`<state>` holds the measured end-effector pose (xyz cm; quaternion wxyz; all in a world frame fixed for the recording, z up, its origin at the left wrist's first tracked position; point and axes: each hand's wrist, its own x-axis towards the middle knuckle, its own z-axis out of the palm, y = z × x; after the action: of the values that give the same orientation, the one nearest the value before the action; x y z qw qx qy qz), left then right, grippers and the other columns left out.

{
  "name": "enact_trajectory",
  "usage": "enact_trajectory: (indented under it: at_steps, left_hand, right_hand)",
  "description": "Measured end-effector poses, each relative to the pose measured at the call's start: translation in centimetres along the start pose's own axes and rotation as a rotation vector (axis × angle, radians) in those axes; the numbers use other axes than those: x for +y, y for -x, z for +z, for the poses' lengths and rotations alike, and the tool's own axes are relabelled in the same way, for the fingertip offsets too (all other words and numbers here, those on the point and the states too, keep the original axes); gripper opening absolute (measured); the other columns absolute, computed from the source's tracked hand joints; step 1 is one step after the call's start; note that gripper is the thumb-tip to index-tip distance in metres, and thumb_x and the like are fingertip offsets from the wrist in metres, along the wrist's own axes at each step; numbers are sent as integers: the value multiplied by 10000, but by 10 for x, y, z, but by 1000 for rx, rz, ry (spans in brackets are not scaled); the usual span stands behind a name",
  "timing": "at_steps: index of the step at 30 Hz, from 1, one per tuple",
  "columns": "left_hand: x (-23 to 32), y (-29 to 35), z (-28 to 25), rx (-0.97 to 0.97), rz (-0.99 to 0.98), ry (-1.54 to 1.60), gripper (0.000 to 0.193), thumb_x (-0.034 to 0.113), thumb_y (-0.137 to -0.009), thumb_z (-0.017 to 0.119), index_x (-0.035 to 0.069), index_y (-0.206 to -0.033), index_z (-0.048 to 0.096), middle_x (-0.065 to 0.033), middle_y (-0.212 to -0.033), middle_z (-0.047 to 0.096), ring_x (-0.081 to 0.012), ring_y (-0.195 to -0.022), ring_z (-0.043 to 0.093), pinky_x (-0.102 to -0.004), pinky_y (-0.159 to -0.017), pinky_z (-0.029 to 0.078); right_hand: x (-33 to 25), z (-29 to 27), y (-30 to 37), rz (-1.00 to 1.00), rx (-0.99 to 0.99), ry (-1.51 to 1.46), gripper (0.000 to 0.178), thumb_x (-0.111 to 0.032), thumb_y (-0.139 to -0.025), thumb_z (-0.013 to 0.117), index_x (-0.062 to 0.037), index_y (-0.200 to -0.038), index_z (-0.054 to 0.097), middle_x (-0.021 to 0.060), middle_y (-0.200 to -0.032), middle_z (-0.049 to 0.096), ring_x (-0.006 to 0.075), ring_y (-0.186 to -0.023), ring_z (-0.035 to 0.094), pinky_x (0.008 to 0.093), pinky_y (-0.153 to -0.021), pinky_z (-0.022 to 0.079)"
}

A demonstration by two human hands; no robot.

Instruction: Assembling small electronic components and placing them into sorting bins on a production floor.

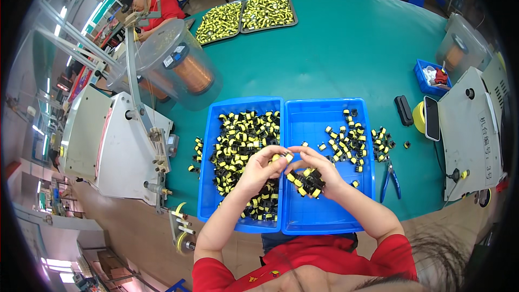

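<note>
My left hand (pixel 260 172) pinches one small coil bobbin (pixel 282 157) wrapped in yellow tape, near the shared edge of two blue trays. Close beside it, my right hand (pixel 327 176) is closed round a clump of several black-and-yellow coil bobbins (pixel 306 183). Its fingertips come close to the single bobbin; whether they touch it I cannot tell. Below my left hand, the left blue tray (pixel 208 194) is heaped with similar bobbins. The right blue tray (pixel 303 219) holds a looser group (pixel 350 143) toward its far right side.
Blue-handled cutters (pixel 390 182) and loose bobbins (pixel 383 141) lie right of the trays. Winding machines (pixel 127 151) flank both sides. A copper wire spool (pixel 192 70) stands under a clear cover. Full dark trays (pixel 294 20) sit at the far edge. A person in red (pixel 167 6) works far left.
</note>
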<state>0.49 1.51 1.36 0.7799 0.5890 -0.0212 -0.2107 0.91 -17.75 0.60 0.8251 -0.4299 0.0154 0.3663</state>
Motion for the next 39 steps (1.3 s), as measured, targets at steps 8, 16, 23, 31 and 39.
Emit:
enact_trajectory:
  at_steps: [8,16,23,31,39]
  left_hand:
    - [5,-1,-4,-48,-167,414,190,250,-883,522,102,-820,420,-36,-794,447,-151,-728,502,-168,-342,319]
    - [-7,3,10,-70,-220,26,213,124,-872,609,99,-1051,496,9,-720,470,-8,-448,331,-177,-368,197]
    - [-1,1,15,86,42,-153,227,24,-817,635,90,-965,476,-65,-1046,590,-35,-652,493,-162,-454,343]
    - [-7,0,10,191,237,-467,259,61,-742,723,56,-969,600,-19,-947,589,-96,-903,539,-231,-779,431]
    - [0,2,8,189,201,-395,254,60,-765,691,57,-972,543,-16,-940,560,-89,-808,506,-225,-610,414]
  right_hand:
    - [-9,-6,1,-96,-14,-145,401,-240,-896,442,-35,-1240,422,141,-989,605,194,-684,625,256,-376,479]
    - [-8,-1,3,-169,28,-50,349,-188,-865,454,-17,-1167,491,129,-1021,608,176,-718,624,258,-399,485]
    - [-2,-26,-11,115,200,-526,290,-234,-821,455,-53,-1023,559,106,-1041,615,185,-721,599,261,-399,436]
    - [-8,-16,-8,228,194,-568,389,-265,-831,438,-61,-1144,545,90,-1051,600,175,-767,555,217,-440,393]
    - [-9,-10,-6,149,96,-356,416,-274,-827,464,-57,-1173,539,87,-971,604,174,-747,556,237,-410,389]
